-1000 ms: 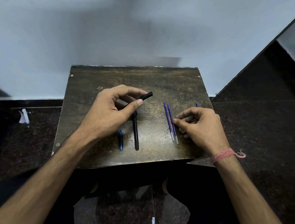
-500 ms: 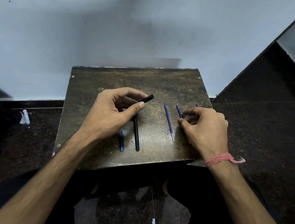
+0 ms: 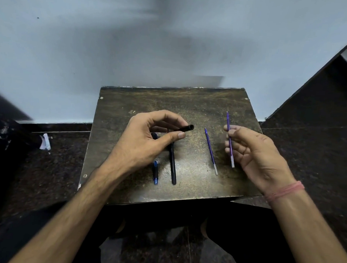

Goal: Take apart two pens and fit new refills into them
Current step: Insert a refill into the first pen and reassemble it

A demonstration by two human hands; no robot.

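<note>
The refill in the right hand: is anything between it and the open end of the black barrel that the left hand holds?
Nothing visible. The refill in the right hand and the black barrel in the left hand are both raised above the table. A second refill lies flat on it, below the gap between them.

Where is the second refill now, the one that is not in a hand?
In the head view, the loose refill lies flat on the table, right of centre, between the black pen and the right hand.
</note>
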